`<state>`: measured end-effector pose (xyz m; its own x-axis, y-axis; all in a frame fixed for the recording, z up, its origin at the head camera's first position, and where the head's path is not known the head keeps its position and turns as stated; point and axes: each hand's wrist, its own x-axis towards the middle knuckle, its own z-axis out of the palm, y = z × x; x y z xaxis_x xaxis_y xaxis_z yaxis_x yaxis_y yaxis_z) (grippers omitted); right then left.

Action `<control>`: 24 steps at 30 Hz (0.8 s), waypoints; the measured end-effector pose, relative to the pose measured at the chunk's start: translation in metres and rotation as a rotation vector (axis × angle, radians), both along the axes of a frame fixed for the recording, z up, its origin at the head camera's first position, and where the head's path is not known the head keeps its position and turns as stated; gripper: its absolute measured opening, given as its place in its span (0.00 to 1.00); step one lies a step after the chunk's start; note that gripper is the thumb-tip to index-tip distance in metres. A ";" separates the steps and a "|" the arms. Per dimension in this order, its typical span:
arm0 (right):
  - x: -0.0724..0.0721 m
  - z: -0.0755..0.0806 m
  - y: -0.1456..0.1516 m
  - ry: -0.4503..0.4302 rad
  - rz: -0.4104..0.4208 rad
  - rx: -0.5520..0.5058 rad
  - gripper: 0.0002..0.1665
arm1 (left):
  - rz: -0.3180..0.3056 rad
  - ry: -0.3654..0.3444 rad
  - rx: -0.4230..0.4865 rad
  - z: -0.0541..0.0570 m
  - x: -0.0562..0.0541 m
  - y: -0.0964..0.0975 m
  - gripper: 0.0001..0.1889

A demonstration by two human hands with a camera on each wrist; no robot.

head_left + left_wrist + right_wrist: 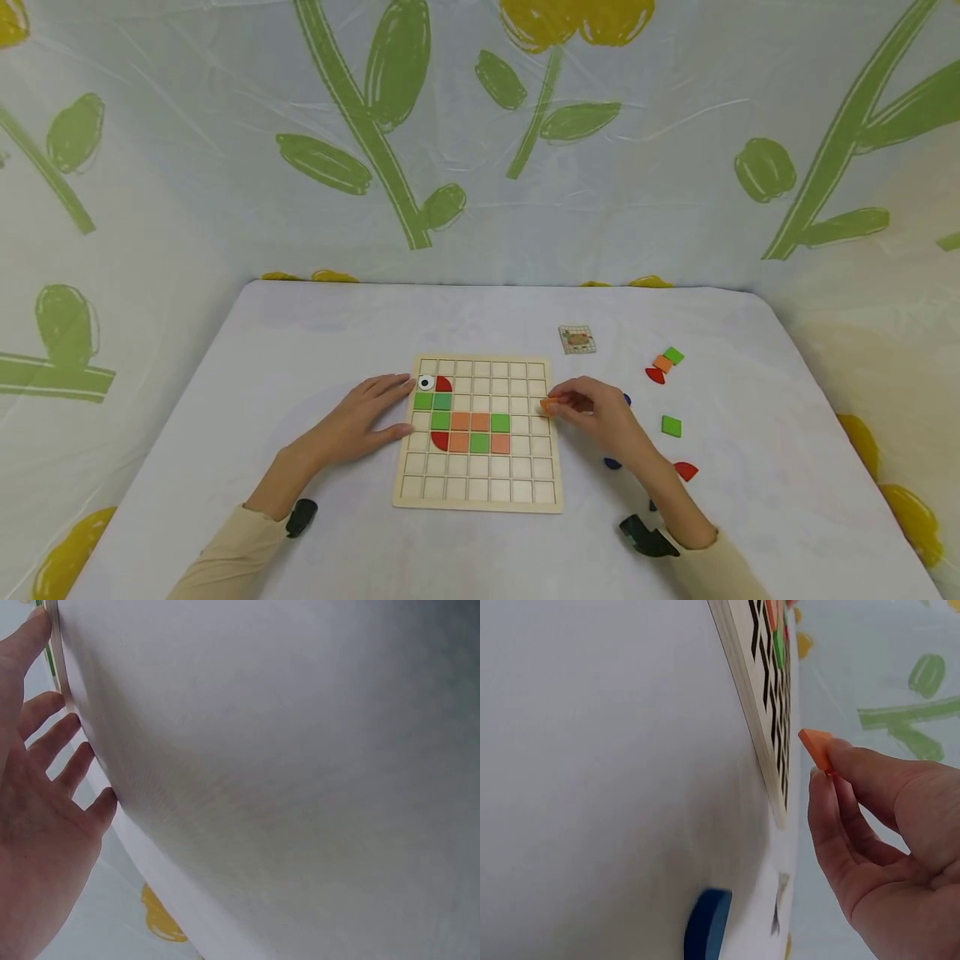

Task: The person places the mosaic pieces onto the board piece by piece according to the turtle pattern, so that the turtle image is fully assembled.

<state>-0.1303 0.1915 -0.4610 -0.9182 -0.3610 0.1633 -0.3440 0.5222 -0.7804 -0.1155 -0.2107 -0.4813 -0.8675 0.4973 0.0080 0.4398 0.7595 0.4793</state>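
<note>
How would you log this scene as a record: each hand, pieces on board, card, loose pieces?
left hand: rests at the left edge of the board
right hand: pinches an orange tile by the board's right edge
on board: eye piece, red curved pieces, green squares, orange squares
card: lies beyond the board, towards the right
loose, right of board: green tiles, red wedges, orange square, blue pieces
</note>
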 end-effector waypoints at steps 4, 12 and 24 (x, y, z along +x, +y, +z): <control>0.001 -0.002 -0.009 -0.040 0.018 -0.006 0.12 | 0.002 0.001 0.002 0.001 0.000 0.001 0.38; 0.003 -0.008 -0.023 -0.097 0.093 -0.019 0.09 | -0.005 0.008 0.003 0.001 0.000 0.001 0.38; 0.004 -0.013 -0.032 -0.102 0.133 0.034 0.03 | -0.015 0.017 0.007 0.001 0.000 0.001 0.38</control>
<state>-0.1262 0.1598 -0.4735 -0.8733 -0.4838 0.0576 -0.3318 0.5039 -0.7975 -0.1154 -0.2101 -0.4805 -0.8598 0.5100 0.0262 0.4592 0.7496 0.4767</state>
